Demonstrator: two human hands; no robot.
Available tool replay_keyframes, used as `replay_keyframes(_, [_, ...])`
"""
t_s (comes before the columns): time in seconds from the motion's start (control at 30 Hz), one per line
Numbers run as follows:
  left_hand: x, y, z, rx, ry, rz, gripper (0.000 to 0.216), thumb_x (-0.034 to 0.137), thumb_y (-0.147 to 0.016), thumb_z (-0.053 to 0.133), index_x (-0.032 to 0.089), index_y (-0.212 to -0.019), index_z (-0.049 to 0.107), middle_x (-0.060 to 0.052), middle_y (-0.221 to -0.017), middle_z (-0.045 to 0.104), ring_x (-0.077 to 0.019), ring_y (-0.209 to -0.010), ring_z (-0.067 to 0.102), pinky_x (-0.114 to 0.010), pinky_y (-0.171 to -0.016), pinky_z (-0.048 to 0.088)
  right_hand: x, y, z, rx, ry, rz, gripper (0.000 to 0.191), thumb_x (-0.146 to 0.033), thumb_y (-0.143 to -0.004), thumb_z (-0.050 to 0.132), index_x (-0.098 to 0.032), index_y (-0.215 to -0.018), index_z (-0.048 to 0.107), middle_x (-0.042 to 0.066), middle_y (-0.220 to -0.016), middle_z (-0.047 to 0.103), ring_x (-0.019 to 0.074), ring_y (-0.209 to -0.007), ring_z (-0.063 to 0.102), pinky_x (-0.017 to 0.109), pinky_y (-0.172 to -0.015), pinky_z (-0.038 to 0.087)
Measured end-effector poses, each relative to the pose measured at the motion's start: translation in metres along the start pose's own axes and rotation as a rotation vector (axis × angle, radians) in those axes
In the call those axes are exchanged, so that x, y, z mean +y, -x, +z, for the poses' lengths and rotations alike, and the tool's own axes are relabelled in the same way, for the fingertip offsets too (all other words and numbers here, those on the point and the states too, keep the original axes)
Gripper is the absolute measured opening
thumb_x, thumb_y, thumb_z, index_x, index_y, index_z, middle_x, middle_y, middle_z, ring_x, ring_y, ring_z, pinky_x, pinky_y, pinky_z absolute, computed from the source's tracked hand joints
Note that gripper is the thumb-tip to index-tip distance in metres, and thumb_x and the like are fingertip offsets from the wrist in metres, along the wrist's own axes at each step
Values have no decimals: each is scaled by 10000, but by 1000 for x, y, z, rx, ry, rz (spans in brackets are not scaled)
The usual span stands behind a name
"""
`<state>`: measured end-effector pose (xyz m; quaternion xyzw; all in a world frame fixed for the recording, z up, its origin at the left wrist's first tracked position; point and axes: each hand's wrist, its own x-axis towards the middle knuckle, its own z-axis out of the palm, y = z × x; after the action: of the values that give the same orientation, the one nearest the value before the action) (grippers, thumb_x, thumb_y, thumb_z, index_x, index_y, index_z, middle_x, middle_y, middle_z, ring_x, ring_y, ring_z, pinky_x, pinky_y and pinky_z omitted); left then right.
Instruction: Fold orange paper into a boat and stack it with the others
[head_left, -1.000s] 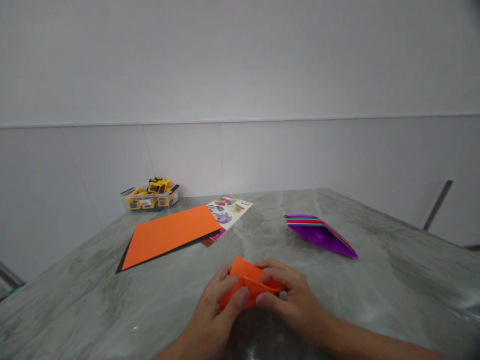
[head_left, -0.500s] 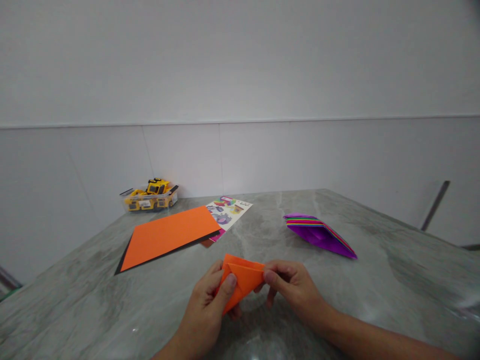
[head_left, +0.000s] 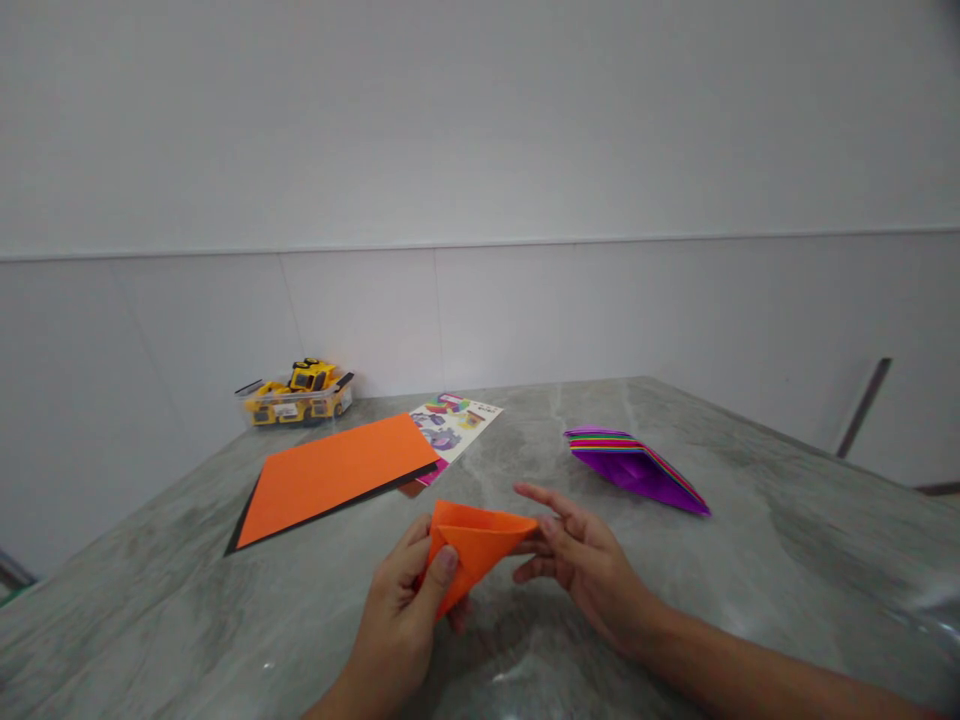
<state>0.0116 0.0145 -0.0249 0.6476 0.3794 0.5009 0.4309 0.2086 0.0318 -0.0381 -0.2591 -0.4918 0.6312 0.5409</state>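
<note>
Over the grey worktop [head_left: 225,625], the right hand [head_left: 589,565] has just loosened its pinch, fingers spread; the left hand [head_left: 405,605] now seems to carry the main hold, gripping the folded orange paper [head_left: 480,545], whose pointed corner reaches the right fingertips.

Folded paper [head_left: 476,552]: plain orange. Flat sheet [head_left: 337,478]: orange. Sheet beneath [head_left: 238,532]: black. Leaflet [head_left: 469,430]: white, bears multicoloured print. Paper stack [head_left: 637,474]: purple, rainbow-striped edges. Toy vehicles [head_left: 319,374]: yellow and black. Tabletop [head_left: 300,620]: grey, marbled.

Matt folded paper [head_left: 480,545], smooth marbled tabletop [head_left: 300,620], clear plastic box [head_left: 292,408].
</note>
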Motion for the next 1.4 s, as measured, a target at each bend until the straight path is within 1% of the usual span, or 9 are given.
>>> replay_keyframes(0.2, [0,3,4,-66,28,-23,391,453,-870,550,137,-692,696,-71,-780,545,-158,-559,574,-241,-452,511,3,5,5,-109,256,-51,407,-528,-778,676,-137,-884,720,55,-767,678,171,-700,642,278,-631,545])
replay_keyframes(0.4, [1,4,6,-119,3,-80,421,511,-859,534,129,-787,698,-68,-781,566,-137,-492,560,-220,-377,472,1,5,8,-124,272,1,592,-632,-855,495,-93,-799,732,71,-618,649,166,-569,630,280,-557,547])
replay_keyframes(0.53, [-1,1,2,-119,-93,-31,410,481,-903,469,147,-779,671,-54,-744,585,-150,-553,559,-220,-453,450,0,5,0,-175,396,-22,648,-633,-900,383,-89,-929,733,100,-681,676,188,-588,641,300,-543,543])
replay_keyframes(0.67, [0,0,2,-224,-297,154,342,364,-928,459,161,-758,676,-73,-825,634,-202,-791,587,-282,-743,454,-4,12,-2,-169,834,-201,494,-513,-816,624,-189,-1189,648,102,-961,717,254,-847,663,387,-782,525])
replay_keyframes(0.77, [0,0,3,-246,-354,126,302,349,-885,541,161,-679,657,-51,-745,624,-181,-709,566,-266,-672,424,-4,15,0,-107,917,-256,461,-414,-806,669,-238,-1229,622,91,-1065,707,267,-928,653,421,-875,486])
replay_keyframes(0.9, [1,-3,3,-79,-74,-86,188,291,-752,695,174,-634,607,-6,-672,635,-157,-632,571,-241,-603,426,-1,9,-1,42,611,-178,545,-411,-894,553,-249,-1401,436,27,-788,675,173,-629,618,289,-556,516])
replay_keyframes(0.97, [2,-5,2,-6,73,-147,127,248,-708,720,177,-663,626,-10,-686,679,-172,-670,614,-245,-628,452,-2,6,-3,87,497,-155,613,-433,-895,547,-255,-1447,349,20,-796,644,154,-591,587,243,-464,475])
replay_keyframes(1.13, [2,-6,1,59,103,-122,73,194,-676,735,183,-639,673,-7,-664,698,-168,-670,630,-240,-637,463,-8,7,-2,-91,698,-295,263,-414,-858,614,-234,-1015,724,49,-944,630,196,-827,606,318,-737,498])
replay_keyframes(1.4, [-1,-4,-2,19,-30,15,58,158,-683,738,202,-648,724,-17,-769,725,-171,-725,653,-229,-651,476,-16,9,2,-137,806,-404,216,-421,-844,642,-272,-948,758,75,-1139,554,231,-1010,562,367,-880,464])
